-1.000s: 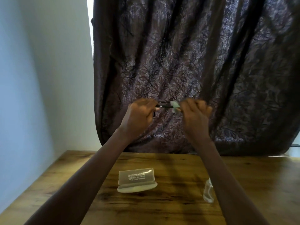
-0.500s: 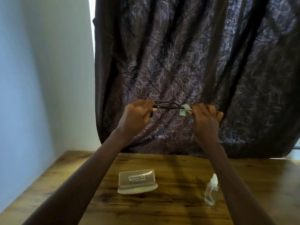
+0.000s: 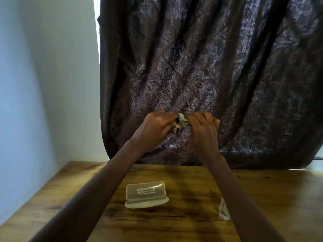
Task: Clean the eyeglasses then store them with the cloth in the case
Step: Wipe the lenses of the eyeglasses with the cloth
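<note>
My two hands are raised in front of the dark curtain, close together. My left hand point(image 3: 157, 126) grips the dark-framed eyeglasses point(image 3: 176, 121), which are mostly hidden behind its fingers. My right hand point(image 3: 202, 126) pinches a pale cleaning cloth point(image 3: 182, 117) against the glasses; only a small bit of cloth shows between the hands. The translucent glasses case point(image 3: 146, 191) lies open on the wooden table below, its lid standing up.
A small clear spray bottle point(image 3: 223, 210) stands on the table right of the case, partly hidden by my right forearm. A dark patterned curtain point(image 3: 209, 75) hangs behind the table. A pale wall point(image 3: 43, 84) borders the table's left side.
My right hand with the cloth has slid left along the glasses until it nearly touches my left hand. Half a second ago the hands were further apart and the frame showed between them.
</note>
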